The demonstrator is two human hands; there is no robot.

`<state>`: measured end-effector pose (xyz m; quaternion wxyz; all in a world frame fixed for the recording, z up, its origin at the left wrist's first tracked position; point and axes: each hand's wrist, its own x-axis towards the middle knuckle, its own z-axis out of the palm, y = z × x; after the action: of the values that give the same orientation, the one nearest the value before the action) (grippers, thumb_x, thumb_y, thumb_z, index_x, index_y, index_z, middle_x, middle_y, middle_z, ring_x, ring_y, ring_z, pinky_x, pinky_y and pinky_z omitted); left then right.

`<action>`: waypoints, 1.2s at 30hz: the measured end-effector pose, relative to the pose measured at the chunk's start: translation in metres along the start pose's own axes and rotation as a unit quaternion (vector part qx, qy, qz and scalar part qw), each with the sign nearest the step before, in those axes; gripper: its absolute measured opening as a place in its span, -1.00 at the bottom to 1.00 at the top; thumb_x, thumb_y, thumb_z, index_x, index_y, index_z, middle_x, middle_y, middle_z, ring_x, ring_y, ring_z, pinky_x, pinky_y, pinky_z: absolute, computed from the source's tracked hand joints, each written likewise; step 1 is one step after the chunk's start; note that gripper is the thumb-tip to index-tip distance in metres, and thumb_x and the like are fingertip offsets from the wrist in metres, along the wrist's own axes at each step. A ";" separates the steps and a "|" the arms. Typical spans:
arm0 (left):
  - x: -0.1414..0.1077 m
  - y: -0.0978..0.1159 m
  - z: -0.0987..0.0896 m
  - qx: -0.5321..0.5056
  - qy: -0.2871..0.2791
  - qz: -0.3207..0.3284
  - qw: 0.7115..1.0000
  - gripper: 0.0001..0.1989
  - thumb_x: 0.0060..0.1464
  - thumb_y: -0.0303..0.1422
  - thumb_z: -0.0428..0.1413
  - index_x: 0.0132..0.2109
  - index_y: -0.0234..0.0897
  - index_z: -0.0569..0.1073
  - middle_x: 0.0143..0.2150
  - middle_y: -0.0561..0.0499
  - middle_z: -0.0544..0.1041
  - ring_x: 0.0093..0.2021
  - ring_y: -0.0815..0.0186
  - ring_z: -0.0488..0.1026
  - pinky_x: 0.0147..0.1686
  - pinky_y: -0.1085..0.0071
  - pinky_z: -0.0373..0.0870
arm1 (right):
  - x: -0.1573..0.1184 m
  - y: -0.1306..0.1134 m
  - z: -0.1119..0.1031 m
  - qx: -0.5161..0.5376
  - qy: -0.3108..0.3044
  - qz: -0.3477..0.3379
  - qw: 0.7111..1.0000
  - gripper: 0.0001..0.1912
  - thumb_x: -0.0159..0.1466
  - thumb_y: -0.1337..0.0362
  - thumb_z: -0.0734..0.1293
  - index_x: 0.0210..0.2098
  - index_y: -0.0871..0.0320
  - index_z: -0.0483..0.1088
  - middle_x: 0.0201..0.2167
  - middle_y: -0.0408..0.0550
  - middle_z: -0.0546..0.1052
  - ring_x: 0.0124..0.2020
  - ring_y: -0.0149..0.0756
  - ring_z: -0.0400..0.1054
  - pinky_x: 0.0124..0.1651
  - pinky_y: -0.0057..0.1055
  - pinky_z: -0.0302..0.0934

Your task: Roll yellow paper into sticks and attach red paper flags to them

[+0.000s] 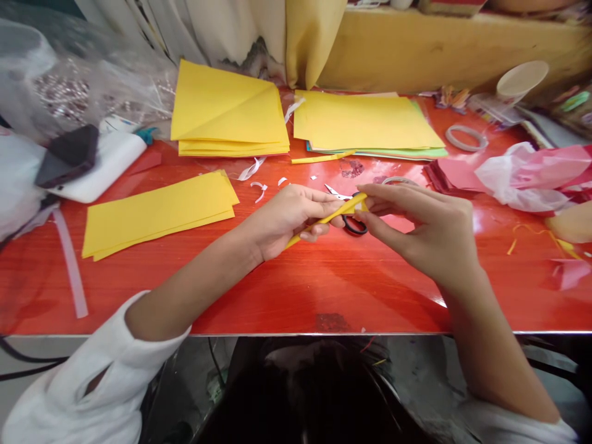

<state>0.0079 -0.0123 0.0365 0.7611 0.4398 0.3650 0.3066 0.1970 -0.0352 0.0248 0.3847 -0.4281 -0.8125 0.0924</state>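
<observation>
A narrow yellow paper strip, folded or rolled lengthwise, is held slantwise between my two hands above the red table. My left hand wraps its fingers round the lower part. At the upper right end, my right hand pinches the strip between thumb and fingers, where a small whitish patch shows. Just behind lies a pair of scissors with black handles, partly covered by the strip and hands. Another thin yellow strip rests farther back, in front of a paper stack.
Yellow sheets lie in a left stack, a right stack and a cut pile. A phone rests on a white object at left. Tape, a paper cup and pink paper are at right. The red table ends near me.
</observation>
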 end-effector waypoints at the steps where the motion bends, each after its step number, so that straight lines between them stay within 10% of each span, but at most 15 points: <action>1: 0.000 0.000 0.000 -0.001 0.000 0.000 1.000 -0.79 0.12 -0.58 -0.02 -0.42 -0.46 0.48 -0.52 -0.01 0.42 -0.67 0.64 0.12 -0.71 0.62 -0.13 | 0.000 0.000 0.000 0.005 -0.002 0.005 1.000 -0.65 0.16 0.35 0.33 -0.06 -0.05 0.40 -0.28 -0.17 0.54 -0.35 -0.34 0.46 -0.21 -0.34 0.39; 15: -0.001 -0.001 -0.001 -0.020 -0.020 -0.011 1.000 -0.80 0.12 -0.56 -0.01 -0.39 -0.46 0.49 -0.51 -0.02 0.42 -0.68 0.65 0.09 -0.71 0.62 -0.14 | -0.002 0.003 0.001 -0.013 0.008 0.015 1.000 -0.67 0.16 0.34 0.32 -0.08 -0.07 0.42 -0.29 -0.16 0.56 -0.31 -0.29 0.47 -0.22 -0.33 0.38; 25: -0.002 -0.002 0.004 0.076 0.032 0.060 0.995 -0.81 0.11 -0.53 0.02 -0.42 -0.44 0.47 -0.51 0.01 0.43 -0.67 0.64 0.13 -0.70 0.61 -0.08 | 0.005 -0.003 0.005 0.196 -0.002 0.172 0.965 -0.79 0.16 0.31 0.35 -0.19 0.13 0.44 -0.42 -0.16 0.53 -0.42 -0.37 0.46 -0.32 -0.38 0.42; 32: -0.003 -0.002 0.006 0.155 0.087 0.105 0.978 -0.82 0.11 -0.49 0.04 -0.42 -0.39 0.47 -0.56 0.06 0.38 -0.67 0.62 0.11 -0.67 0.60 -0.04 | 0.004 -0.006 0.007 0.096 0.102 0.168 0.976 -0.94 0.13 0.27 0.37 -0.42 0.06 0.38 -0.48 -0.19 0.43 -0.49 -0.40 0.35 -0.46 -0.41 0.33; 36: -0.003 -0.003 0.007 0.194 0.098 0.126 0.968 -0.80 0.13 -0.46 0.04 -0.43 -0.38 0.48 -0.62 0.08 0.32 -0.66 0.59 0.11 -0.65 0.57 -0.02 | 0.002 -0.009 0.008 0.137 0.056 0.168 0.975 -0.93 0.16 0.26 0.35 -0.35 0.10 0.45 -0.49 -0.17 0.49 -0.51 -0.39 0.39 -0.44 -0.38 0.37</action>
<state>0.0122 -0.0189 0.0368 0.5772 0.5894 0.4318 0.3646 0.1848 -0.0376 0.0246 0.4639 -0.5064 -0.6854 0.2420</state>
